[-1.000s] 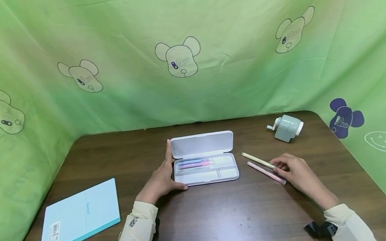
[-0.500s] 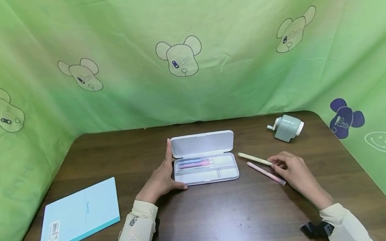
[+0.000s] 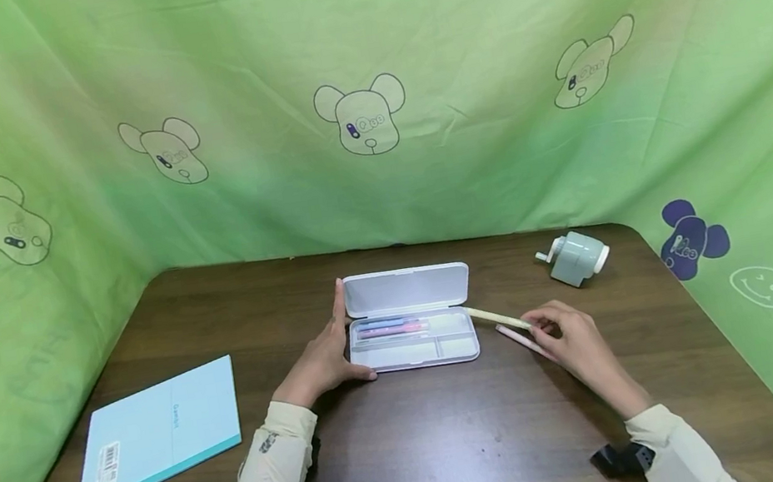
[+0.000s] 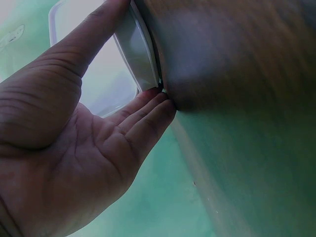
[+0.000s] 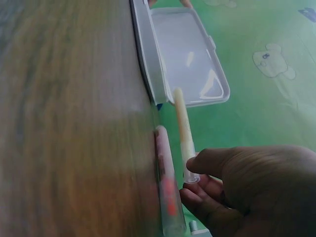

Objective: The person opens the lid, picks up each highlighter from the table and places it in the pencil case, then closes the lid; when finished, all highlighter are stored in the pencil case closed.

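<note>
A white pencil case (image 3: 415, 353) stands with its lid (image 3: 405, 289) raised; a blue pen and a pink-and-purple pen (image 3: 389, 330) lie in its rear compartment. My left hand (image 3: 322, 359) rests against the case's left end, its thumb at the front corner and index finger up beside the lid. In the left wrist view, the fingers (image 4: 148, 118) reach fairly straight to the case. My right hand (image 3: 570, 336) pinches a pale yellow marker (image 5: 183, 121) near one end, the other end right at the case's right side. A pink marker (image 5: 167, 163) lies below it on the table, partly hidden by the hand.
A light blue notebook (image 3: 159, 433) lies on the table's left side. A grey-green pencil sharpener with a crank (image 3: 576, 257) stands at the back right. Green printed cloth (image 3: 259, 202) hangs behind the wooden table (image 3: 419, 446).
My right hand has moved left, carrying the yellow marker from beside the pink marker to the pencil case's right edge. My left hand has stayed at the case.
</note>
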A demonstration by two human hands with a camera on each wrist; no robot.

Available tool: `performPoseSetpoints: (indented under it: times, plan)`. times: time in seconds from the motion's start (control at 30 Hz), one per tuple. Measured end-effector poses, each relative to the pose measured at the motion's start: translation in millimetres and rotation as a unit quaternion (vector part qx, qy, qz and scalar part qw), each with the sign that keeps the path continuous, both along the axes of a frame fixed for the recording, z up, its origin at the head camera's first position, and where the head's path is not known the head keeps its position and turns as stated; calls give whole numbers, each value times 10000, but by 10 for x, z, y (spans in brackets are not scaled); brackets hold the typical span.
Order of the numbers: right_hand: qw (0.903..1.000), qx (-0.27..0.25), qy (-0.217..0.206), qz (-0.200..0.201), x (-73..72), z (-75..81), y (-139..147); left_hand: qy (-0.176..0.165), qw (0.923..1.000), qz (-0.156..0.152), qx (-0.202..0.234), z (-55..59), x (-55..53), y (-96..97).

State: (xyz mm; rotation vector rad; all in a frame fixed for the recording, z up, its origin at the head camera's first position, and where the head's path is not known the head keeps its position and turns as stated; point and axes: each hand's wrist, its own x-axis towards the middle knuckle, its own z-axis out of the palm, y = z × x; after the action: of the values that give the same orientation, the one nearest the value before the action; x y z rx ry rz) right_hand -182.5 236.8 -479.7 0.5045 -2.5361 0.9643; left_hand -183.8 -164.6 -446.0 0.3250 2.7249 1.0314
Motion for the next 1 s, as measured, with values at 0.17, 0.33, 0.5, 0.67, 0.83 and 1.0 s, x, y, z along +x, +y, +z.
performPoseSetpoints:
  times: [0.17, 0.33, 0.5, 0.67, 0.83, 1.0]
  plan:
    - [9999, -93, 54, 69, -19, -12, -66, 112, 9999, -90, 78, -88, -28, -46]
    - [9999, -104, -72, 44, -40, -7, -134, 210, 9995, -133, 169, -140, -54, -73]
    - [9994, -99, -320, 73, -64, 3, -214, 138, 9997, -116, 164, -57, -21, -44]
    - [9986, -104, -495, 147, -94, 2, -300, 85, 9999, -89, 55, -62, -16, -22]
    - [9978, -115, -613, 213, -108, 3, -386, -41, 10000, -34, 30, -30, -7, 6]
    - [9978, -150, -577, 275, -124, -10, -482, -42, 10000, -6, 42, -17, -19, 3]
